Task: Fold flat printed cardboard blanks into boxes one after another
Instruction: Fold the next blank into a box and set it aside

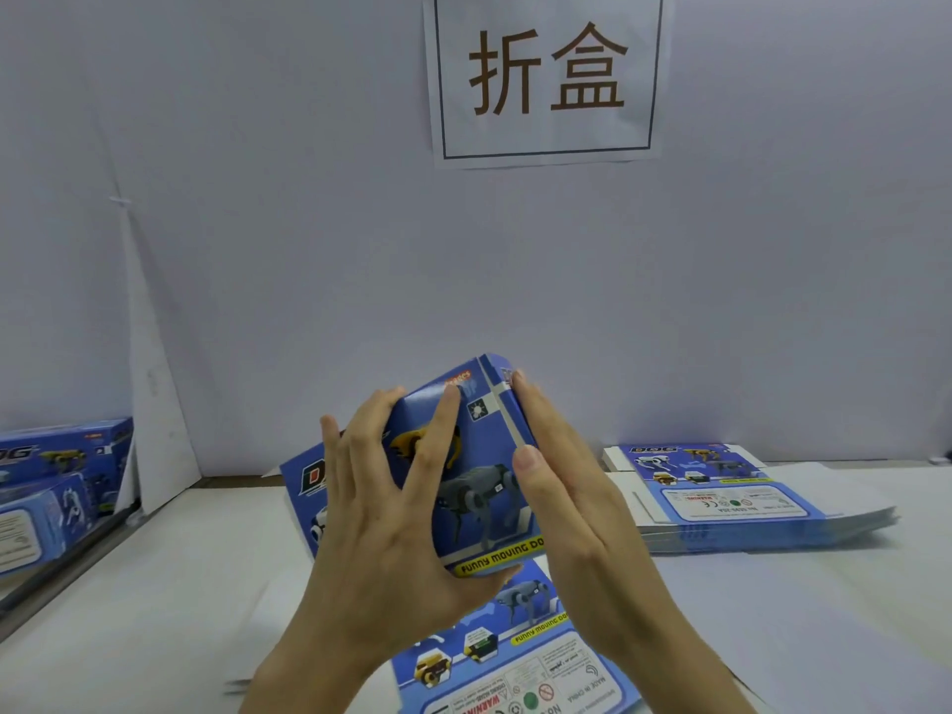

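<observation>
**Item 1: half-formed box** (466, 476). Straight below the wall sign (546, 74), held up off the table (154, 610), tilted with its far corner highest. Blue printed card showing a grey robot dog, a yellow one above it and a yellow strip reading "FUNNY MOVING DO…". A white-edged crease runs down its right corner. It looks already opened into a sleeve. The end flaps cannot be seen.

**Item 2: left hand** (381, 512). Fingers are spread wide over the printed front and the thumb is hooked under the lower edge. It grips the box, probably to brace the face while the side is squared.

**Item 3: right hand** (572, 512). It lies flat, fingers straight and together along the right side panel, thumb resting near the crease. It presses without clasping, probably to push that panel square.

**Item 4: flat blank** (515, 662). On the table below the sign, nearest the person and under the held box. Likely next in line.

**Item 5: stack of blanks** (747, 507). Below and right of the sign, lying flat within the right hand's reach.

**Item 6: finished boxes** (56, 481). Far below and left of the sign, piled at the table's edge.
</observation>
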Motion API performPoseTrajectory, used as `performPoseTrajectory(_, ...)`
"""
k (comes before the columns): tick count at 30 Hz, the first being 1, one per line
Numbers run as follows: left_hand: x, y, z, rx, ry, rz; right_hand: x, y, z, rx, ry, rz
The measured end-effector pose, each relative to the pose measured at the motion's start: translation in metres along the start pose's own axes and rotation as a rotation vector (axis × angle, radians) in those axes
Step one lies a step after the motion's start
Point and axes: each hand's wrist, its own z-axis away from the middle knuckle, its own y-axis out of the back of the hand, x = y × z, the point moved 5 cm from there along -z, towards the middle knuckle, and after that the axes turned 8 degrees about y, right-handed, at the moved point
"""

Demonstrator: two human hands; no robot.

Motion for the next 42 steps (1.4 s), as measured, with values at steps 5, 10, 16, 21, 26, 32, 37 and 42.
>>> performPoseTrajectory(5,0.001,0.003,0.000,-0.019,0.012,0.013,-0.002,-0.001,0.001,-0.112,0.020,0.122)
performPoseTrajectory(10,0.006,0.008,0.001,-0.026,0.020,0.025,-0.002,0.008,0.000,-0.250,0.046,0.060)
performPoseTrajectory(16,0.002,0.026,-0.003,-0.008,0.150,0.195,-0.009,0.033,-0.004,-0.254,0.200,-0.117)
performPoseTrajectory(21,0.006,0.028,-0.002,0.007,0.150,0.183,-0.014,0.024,-0.004,-0.207,0.308,0.076)
performPoseTrajectory(26,0.005,0.029,-0.002,0.040,0.129,0.180,-0.016,0.014,-0.002,-0.171,0.349,0.178)
performPoseTrajectory(32,0.006,0.024,-0.004,-0.027,0.029,0.085,-0.012,0.010,0.001,-0.203,0.220,0.072)
performPoseTrajectory(37,0.007,0.022,-0.004,-0.024,-0.017,0.068,-0.007,0.000,0.001,-0.116,0.196,-0.053)
performPoseTrajectory(42,0.006,0.023,-0.004,-0.026,-0.027,0.092,-0.009,0.008,0.000,-0.121,0.174,-0.121)
